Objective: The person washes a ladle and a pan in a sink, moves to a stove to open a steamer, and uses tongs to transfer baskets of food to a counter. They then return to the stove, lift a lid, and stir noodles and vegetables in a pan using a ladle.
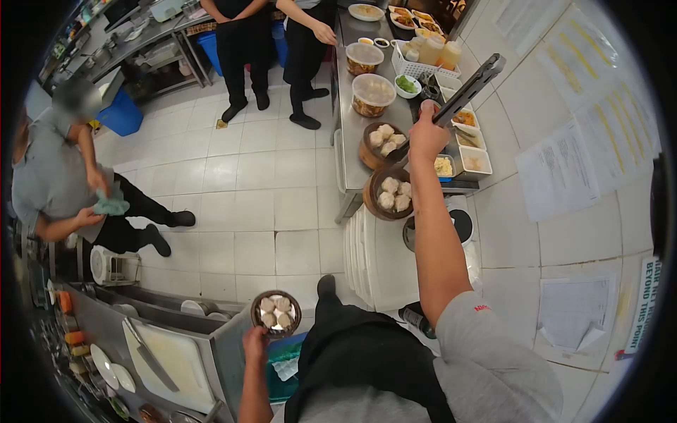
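Note:
Low on the left, my left hand (255, 345) grips the edge of a small round bamboo steamer (256, 314) with several dumplings (283, 304) in it. My right hand (427, 137) is stretched far forward, closed around metal tongs (474, 86). One end of the tongs sticks up to the right; the other reaches down by the steamers on the counter. Two bamboo steamers there, a farther one (363, 151) and a nearer one (369, 199), each hold several pale dumplings. The nearer steamer lies just left of my right wrist.
On the steel counter (345, 106) stand lidded tubs (372, 95), a white basket of bottles (423, 69) and topping containers (476, 161). At lower left, a knife (151, 356) rests on a white cutting board (190, 366). One person (63, 169) holds a green cloth; two others stand farther off.

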{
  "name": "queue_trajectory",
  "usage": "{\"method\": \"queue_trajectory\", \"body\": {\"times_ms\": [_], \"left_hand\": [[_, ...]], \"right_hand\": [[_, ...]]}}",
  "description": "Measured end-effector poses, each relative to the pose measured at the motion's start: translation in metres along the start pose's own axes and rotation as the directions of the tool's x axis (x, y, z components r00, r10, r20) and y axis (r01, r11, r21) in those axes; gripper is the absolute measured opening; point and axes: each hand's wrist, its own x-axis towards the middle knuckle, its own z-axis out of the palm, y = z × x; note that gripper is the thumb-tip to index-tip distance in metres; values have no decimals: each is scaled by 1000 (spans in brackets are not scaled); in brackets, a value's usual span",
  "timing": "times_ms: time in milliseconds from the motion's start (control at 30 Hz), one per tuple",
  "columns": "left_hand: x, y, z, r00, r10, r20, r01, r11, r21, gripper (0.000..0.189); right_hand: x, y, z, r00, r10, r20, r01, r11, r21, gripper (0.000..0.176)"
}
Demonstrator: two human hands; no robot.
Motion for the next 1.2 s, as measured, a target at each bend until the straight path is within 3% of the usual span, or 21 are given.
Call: {"method": "queue_trajectory", "body": {"times_ms": [233, 267, 400, 433, 500, 533, 700, 767, 867, 967, 1033, 1100, 1167, 1200], "left_hand": [[58, 138, 76, 989, 21, 149, -25, 999, 30, 10], [65, 153, 91, 984, 27, 176, -33, 999, 29, 10], [89, 204, 157, 952, 85, 293, -109, 992, 66, 8], [93, 217, 178, 938, 102, 332, -136, 987, 81, 8], [90, 250, 226, 905, 140, 402, -205, 971, 124, 11], [88, 263, 253, 881, 176, 440, -258, 956, 135, 14], [64, 309, 390, 774, 263, 577, -374, 924, 82, 30], [72, 316, 440, 721, 226, 655, -410, 901, 140, 38], [77, 319, 494, 741, 157, 653, -443, 845, 300, 50], [81, 296, 500, 711, 533, 458, -697, 619, 361, 55], [89, 274, 462, 651, 603, 461, -755, 576, 314, 56], [96, 218, 395, 458, 791, 405, -888, 388, 246, 45], [111, 135, 305, 498, 771, 396, -867, 425, 261, 30], [107, 87, 253, 602, 706, 372, -798, 512, 318, 26]], "right_hand": [[46, 39, 33, 994, -43, -105, 40, 998, -39, 39], [47, 34, 36, 993, -24, -118, 10, 993, -116, 42], [67, 49, 50, 997, -43, -59, 33, 986, -166, 44], [64, 42, 49, 1000, -27, -11, 26, 995, -100, 44], [56, 1, 39, 996, -17, 83, 14, 999, 37, 45], [49, -33, 26, 996, -22, 82, 26, 998, -52, 45], [47, -130, -59, 971, -205, 125, 194, 976, 97, 36], [31, -166, -100, 958, -224, 179, 194, 966, 169, 30], [12, -194, -164, 910, -290, 298, 240, 952, 192, 26], [-9, -201, -229, 867, -300, 397, 274, 954, 123, 25], [-23, -197, -275, 815, -267, 515, 252, 962, 101, 24], [-40, -186, -318, 750, -218, 624, 191, 975, 111, 26], [-54, -171, -355, 699, -158, 698, 124, 987, 100, 28], [-60, -162, -371, 679, -119, 725, 103, 992, 66, 29]]}}
